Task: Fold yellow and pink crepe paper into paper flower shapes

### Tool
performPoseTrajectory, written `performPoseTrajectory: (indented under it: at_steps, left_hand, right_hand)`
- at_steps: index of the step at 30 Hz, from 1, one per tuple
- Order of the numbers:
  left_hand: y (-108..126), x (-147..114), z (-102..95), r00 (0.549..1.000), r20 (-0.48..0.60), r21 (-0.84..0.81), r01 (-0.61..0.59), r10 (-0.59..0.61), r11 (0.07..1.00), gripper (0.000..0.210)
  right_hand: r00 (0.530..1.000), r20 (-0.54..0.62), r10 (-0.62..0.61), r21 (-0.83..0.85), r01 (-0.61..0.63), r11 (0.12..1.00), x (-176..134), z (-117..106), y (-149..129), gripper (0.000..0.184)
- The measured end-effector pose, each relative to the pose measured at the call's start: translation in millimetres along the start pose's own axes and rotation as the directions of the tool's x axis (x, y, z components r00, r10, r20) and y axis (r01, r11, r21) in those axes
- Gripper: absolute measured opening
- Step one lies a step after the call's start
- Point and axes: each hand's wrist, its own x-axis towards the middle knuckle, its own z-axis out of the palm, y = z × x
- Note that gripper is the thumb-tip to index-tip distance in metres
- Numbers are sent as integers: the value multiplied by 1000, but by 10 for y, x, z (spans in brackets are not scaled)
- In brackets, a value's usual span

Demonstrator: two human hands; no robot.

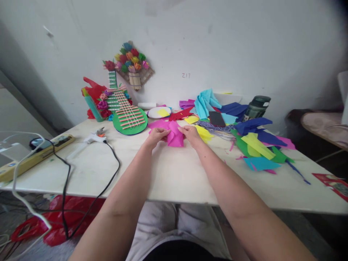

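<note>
A folded piece of bright pink crepe paper [175,137] is held between my two hands above the white table. My left hand [158,135] pinches its left edge, thumb on top. On the other side my right hand [191,134] grips the right edge between thumb and fingers. Some fingertips are hidden behind the paper. More pink paper [160,124] lies flat just beyond my left hand. Close to my right hand is a yellow paper piece [203,134].
A green lute-shaped craft [130,121] leans at the back left. A glue gun [95,136] and power strip [38,157] lie left, with a black cable. Coloured papers [258,145], a phone [216,119] and a dark bottle [257,108] are on the right.
</note>
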Motion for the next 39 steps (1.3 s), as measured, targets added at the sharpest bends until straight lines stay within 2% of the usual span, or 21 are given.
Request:
performPoseTrajectory:
  at_steps: [5,11,22,27,33,35,37,39]
  left_hand:
    - [15,4,31,1000,-12,43,-5,6,999,37]
    - [19,5,26,1000,-14,57,-5,6,998,35]
    - [42,-2,19,1000,-17,41,9,-9,999,36]
    - [72,-32,34,999,-15,32,46,-45,998,39]
    - [67,-41,27,994,57,-70,101,-97,992,49]
    - [31,-16,14,997,24,-119,69,-67,990,55]
    - [-12,23,-2,1000,-13,-176,8,-10,984,49]
    - [-47,65,-13,994,-106,-212,-43,21,976,41]
  right_hand:
    - [999,18,28,-13,-28,1000,-21,23,-32,38]
    - [998,-37,52,-56,-54,997,-37,44,-53,43]
    - [996,-29,87,-46,-88,995,-19,22,-22,31]
    - [991,-63,120,101,-114,988,-31,34,-44,24]
    - [965,-109,237,343,-187,921,-34,56,-90,16]
    - [966,-98,240,375,-187,908,-26,62,-85,15]
    - [969,-67,239,387,-195,901,-15,67,-66,13]
    - [972,-18,236,388,-211,897,-4,74,-40,12]
